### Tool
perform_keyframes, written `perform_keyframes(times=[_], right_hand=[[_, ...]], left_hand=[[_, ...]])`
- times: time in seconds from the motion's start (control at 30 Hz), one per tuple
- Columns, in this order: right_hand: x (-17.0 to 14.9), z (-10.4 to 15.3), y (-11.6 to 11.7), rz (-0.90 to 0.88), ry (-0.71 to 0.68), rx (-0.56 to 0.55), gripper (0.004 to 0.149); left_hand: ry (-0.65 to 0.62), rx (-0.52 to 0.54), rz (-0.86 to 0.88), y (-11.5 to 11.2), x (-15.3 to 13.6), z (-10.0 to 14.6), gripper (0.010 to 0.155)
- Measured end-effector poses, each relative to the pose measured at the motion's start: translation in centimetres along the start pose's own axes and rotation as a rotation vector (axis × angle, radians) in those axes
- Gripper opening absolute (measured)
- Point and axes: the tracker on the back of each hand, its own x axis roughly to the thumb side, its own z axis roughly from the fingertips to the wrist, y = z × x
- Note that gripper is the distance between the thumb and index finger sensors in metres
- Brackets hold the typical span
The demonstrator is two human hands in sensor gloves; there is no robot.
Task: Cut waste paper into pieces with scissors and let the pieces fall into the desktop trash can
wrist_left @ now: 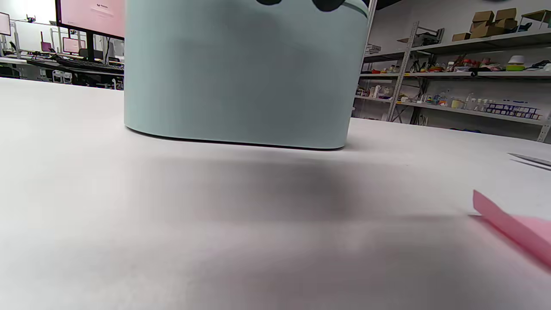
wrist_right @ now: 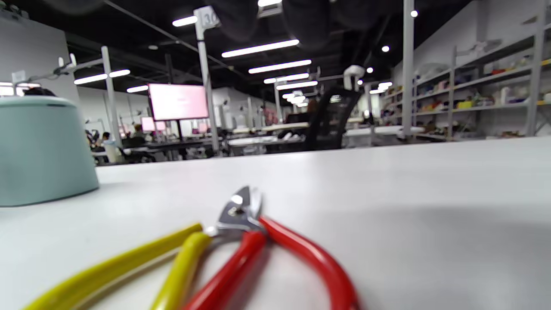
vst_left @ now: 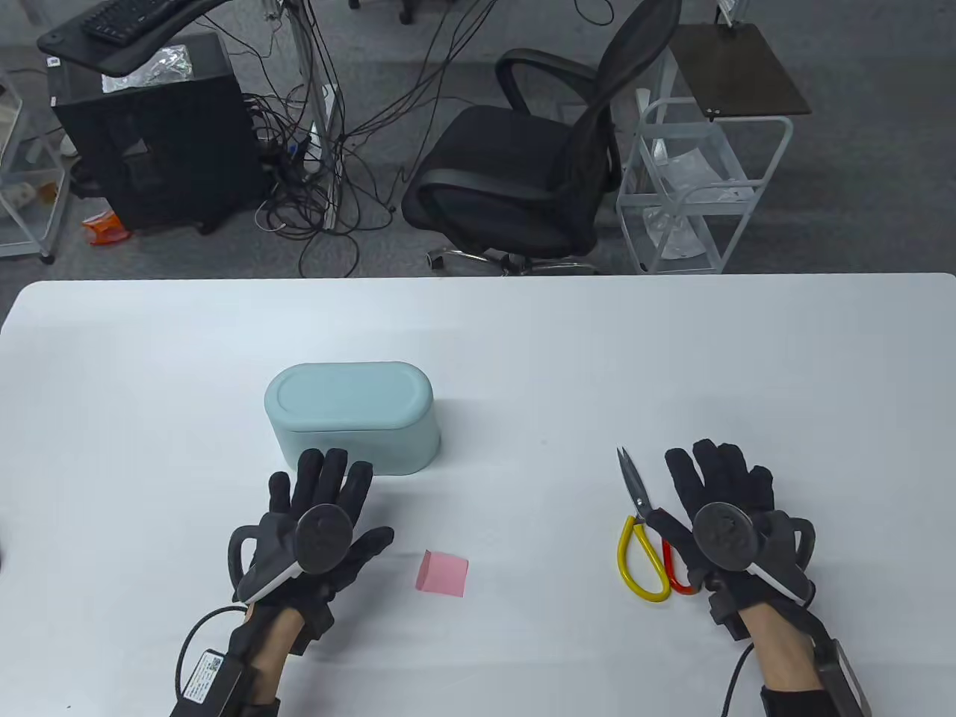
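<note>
While hidden overhead, scissors' red handle point(wrist_right: 275, 258) shows at the wrist.

Bright overhead light, soft shadows; right wrist view blurred

White table point(vst_left: 523, 336) w/ lidded pale-green trash can point(vst_left: 351, 418), folded pink paper point(vst_left: 442, 573), yellow/red-handled scissors point(vst_left: 641, 534) on it.

Table cam overhead; wrist cams low, close, forward; all share trash can point(vst_left: 351, 418).
</note>
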Motion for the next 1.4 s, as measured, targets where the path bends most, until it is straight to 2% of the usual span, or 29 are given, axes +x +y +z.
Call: perform_keyframes(times=[0.4, 0.7, 0.8, 0.97, 1.07, 1.27, 1.4], right_hand=[[0.0, 0.0, 0.2, -0.018, 0.011, 0.031, 0.082], [-0.1, 0.0, 0.4, -0.018, 0.009, 0.029, 0.082], [-0.1, -0.1, 0.4, -0.026, 0.009, 0.031, 0.082], [-0.2, 0.0, 0.5, -0.048, 0.017, 0.042, 0.082], [-0.3, 0.0, 0.6, -0.053, 0.021, 0.049, 0.082], [-0.4, 0.0, 0.6, -0.046, 0.032, 0.047, 0.083], [-0.5, 0.0, 0.6, -0.051, 0.039, 0.053, 0.083]], left_hand=[[-0.019, 0.015, -0.001, 0.3, 0.1, -0.1, 0.09], [0.005, 0.01, 0.101, 1.1, -0.8, 0.1, 0.091], [0.019, 0.048, 0.223, 1.8, -1.7, 0.1, 0.09], [0.053, 0.124, 0.258, 3.7, -3.4, 0.8, 0.09], [0.087, 0.179, 0.339, 4.9, -4.5, 1.2, 0.088], [0.269, 0.279, 0.448, 6.5, -9.2, 0.2, 0.089], [0.358, 0.321, 0.619, 6.4, -12.4, -0.9, 0.09]])
